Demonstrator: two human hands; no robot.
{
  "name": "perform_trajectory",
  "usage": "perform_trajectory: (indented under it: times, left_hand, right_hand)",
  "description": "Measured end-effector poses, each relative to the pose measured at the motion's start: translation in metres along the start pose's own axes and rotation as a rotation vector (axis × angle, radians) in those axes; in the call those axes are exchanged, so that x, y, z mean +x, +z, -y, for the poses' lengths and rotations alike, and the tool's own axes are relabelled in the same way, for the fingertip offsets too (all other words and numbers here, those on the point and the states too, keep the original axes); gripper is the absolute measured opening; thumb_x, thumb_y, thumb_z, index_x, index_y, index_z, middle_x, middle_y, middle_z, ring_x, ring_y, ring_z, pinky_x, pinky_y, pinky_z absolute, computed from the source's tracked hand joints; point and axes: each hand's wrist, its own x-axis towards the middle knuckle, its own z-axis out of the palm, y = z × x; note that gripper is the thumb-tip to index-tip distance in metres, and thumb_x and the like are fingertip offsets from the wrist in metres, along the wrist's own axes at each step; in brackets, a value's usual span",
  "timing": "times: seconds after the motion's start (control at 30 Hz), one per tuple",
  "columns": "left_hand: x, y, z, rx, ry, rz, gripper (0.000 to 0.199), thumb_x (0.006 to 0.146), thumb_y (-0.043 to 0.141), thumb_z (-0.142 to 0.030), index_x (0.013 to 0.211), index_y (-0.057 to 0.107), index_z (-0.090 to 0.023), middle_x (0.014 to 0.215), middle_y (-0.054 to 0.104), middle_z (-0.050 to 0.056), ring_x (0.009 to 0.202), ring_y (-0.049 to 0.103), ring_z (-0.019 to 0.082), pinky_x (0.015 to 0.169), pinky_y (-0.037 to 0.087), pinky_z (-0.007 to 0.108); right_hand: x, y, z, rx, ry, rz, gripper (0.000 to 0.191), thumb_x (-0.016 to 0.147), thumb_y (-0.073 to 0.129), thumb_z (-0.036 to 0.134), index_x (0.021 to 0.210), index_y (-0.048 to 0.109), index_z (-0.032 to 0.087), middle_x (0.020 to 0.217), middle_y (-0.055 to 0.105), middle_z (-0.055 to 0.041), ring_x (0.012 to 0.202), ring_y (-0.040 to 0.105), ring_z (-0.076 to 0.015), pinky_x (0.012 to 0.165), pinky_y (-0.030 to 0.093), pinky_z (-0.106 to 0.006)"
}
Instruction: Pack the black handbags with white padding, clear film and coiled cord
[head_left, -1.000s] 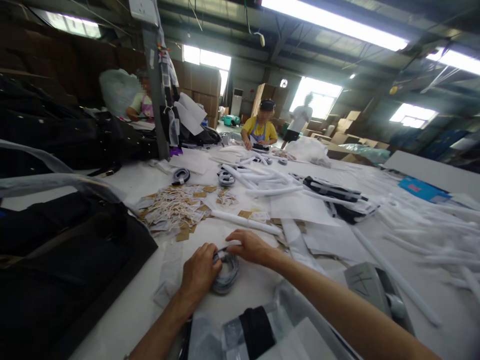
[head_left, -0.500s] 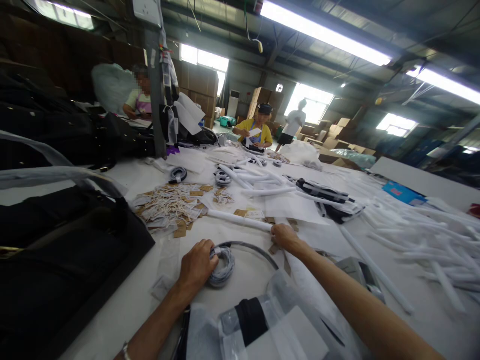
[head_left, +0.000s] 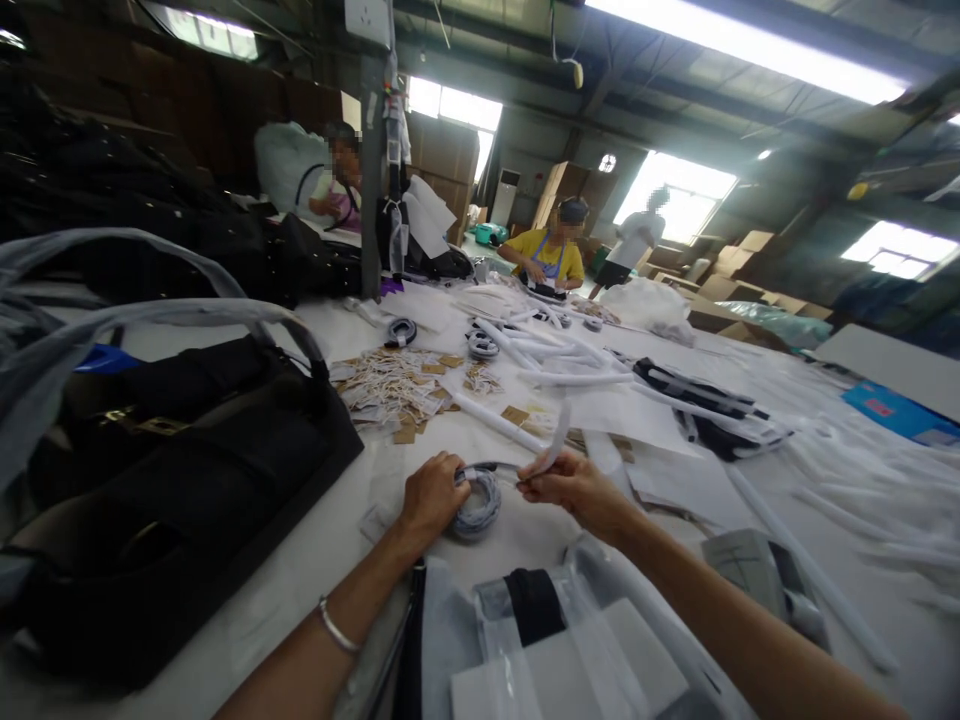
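Since the earlier frame, the right hand (head_left: 577, 490) has been brought back from the end of a white tube (head_left: 499, 420) toward the coil (head_left: 492, 512), and a pale strip (head_left: 559, 435) is now held raised between its thumb and fingers. Whether the strip is part of the coil cannot be told. A dark strap end (head_left: 491, 466) is stretched from the top of the coil to the right hand. By the left hand (head_left: 429, 500), the coil is gripped at its upper left rim, with the fingers closed narrow. The coil is set on the bench (head_left: 270, 620), toward the near edge, between the 2 hands. A wrapped package (head_left: 562, 645) is placed nearer that edge, with a grey device (head_left: 750, 570) to its right. Toward the left edge, a black bag (head_left: 225, 490) is stood. Beyond the left hand, a heap of tags (head_left: 390, 390) is spread; 2 further coils (head_left: 482, 346) are laid behind it, toward the far edge.
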Motion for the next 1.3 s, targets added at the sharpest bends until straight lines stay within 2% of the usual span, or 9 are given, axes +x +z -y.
perform_trajectory:
  times: [0.07,0.17,0.43,0.63,0.77,0.93,1.07,1.17,1.3]
  left_hand:
    - [-0.001,-0.002,0.0,0.002,-0.002,-0.009,0.019,0.081,0.057,-0.021,0.098,0.066,-0.023,0.103,0.069,0.001,0.099,0.063,0.018,0.08,0.043,0.027]
    - [-0.001,-0.004,0.001,0.001,0.002,-0.015,0.016,0.081,0.059,-0.021,0.095,0.067,-0.023,0.099,0.069,0.002,0.096,0.063,0.018,0.078,0.044,0.027]
    - [-0.002,-0.008,0.0,-0.012,0.031,-0.006,0.017,0.083,0.059,-0.019,0.096,0.069,-0.023,0.1,0.068,0.003,0.098,0.063,0.018,0.082,0.044,0.026]
    - [-0.004,-0.012,-0.003,-0.02,0.042,0.005,0.018,0.083,0.06,-0.016,0.097,0.068,-0.022,0.102,0.068,0.004,0.1,0.062,0.018,0.086,0.044,0.026]
    - [-0.005,-0.012,-0.004,-0.035,0.062,-0.003,0.017,0.086,0.058,-0.018,0.1,0.067,-0.022,0.102,0.067,0.004,0.101,0.061,0.019,0.087,0.044,0.027]
    - [-0.008,-0.01,-0.004,-0.085,0.084,-0.016,0.018,0.087,0.054,-0.019,0.1,0.066,-0.019,0.104,0.066,0.009,0.104,0.059,0.022,0.091,0.044,0.032]
    - [-0.005,-0.013,0.001,-0.205,0.106,0.001,0.019,0.08,0.059,-0.017,0.096,0.067,-0.021,0.104,0.066,0.006,0.103,0.059,0.021,0.093,0.042,0.03]
    - [0.002,-0.015,0.013,-0.398,0.073,0.043,0.016,0.083,0.06,-0.031,0.094,0.066,-0.021,0.096,0.068,0.003,0.092,0.062,0.019,0.084,0.045,0.027]
    - [0.011,-0.014,0.028,-0.597,-0.07,0.088,0.038,0.094,0.04,-0.047,0.089,0.063,-0.018,0.081,0.066,0.004,0.081,0.061,0.02,0.076,0.046,0.03]
  right_hand:
    - [0.005,0.024,-0.008,-0.038,-0.085,0.029,0.035,0.062,0.089,0.034,0.082,0.067,0.017,0.088,0.072,-0.0042,0.084,0.067,-0.0177,0.081,0.052,-0.032]
    - [0.015,0.044,-0.024,-0.162,-0.204,0.091,0.028,0.07,0.083,0.036,0.082,0.066,0.018,0.081,0.068,-0.0003,0.076,0.063,-0.015,0.076,0.05,-0.03]
    - [0.032,0.043,-0.051,-0.687,-0.357,0.048,0.004,0.083,0.06,0.018,0.085,0.063,0.02,0.072,0.061,0.0029,0.061,0.057,-0.0122,0.058,0.046,-0.024]
    - [0.026,0.04,-0.053,-1.1,-0.735,-0.015,0.009,0.082,0.062,0.012,0.083,0.064,0.021,0.109,0.063,-0.0067,0.097,0.06,-0.0207,0.087,0.048,-0.036]
    - [0.038,0.042,-0.057,-1.287,-0.909,-0.058,0.013,0.086,0.057,0.011,0.091,0.065,0.02,0.124,0.06,-0.0124,0.112,0.056,-0.0269,0.096,0.045,-0.045]
    - [0.058,0.038,-0.06,-1.364,-0.913,0.085,0.021,0.084,0.053,0.005,0.098,0.059,0.019,0.116,0.065,-0.0123,0.106,0.06,-0.0246,0.095,0.049,-0.042]
    - [0.059,0.032,-0.057,-1.407,-0.914,0.188,0.013,0.09,0.055,0.014,0.102,0.055,0.019,0.109,0.064,-0.0118,0.097,0.059,-0.0238,0.087,0.051,-0.039]
    - [0.055,0.03,-0.053,-1.438,-0.975,0.193,0.009,0.094,0.049,0.014,0.099,0.053,0.019,0.104,0.063,-0.0115,0.093,0.057,-0.0237,0.084,0.051,-0.039]
    - [0.053,0.035,-0.047,-1.433,-1.051,0.156,0.016,0.097,0.042,0.01,0.095,0.054,0.02,0.107,0.061,-0.0107,0.094,0.056,-0.0228,0.086,0.05,-0.038]
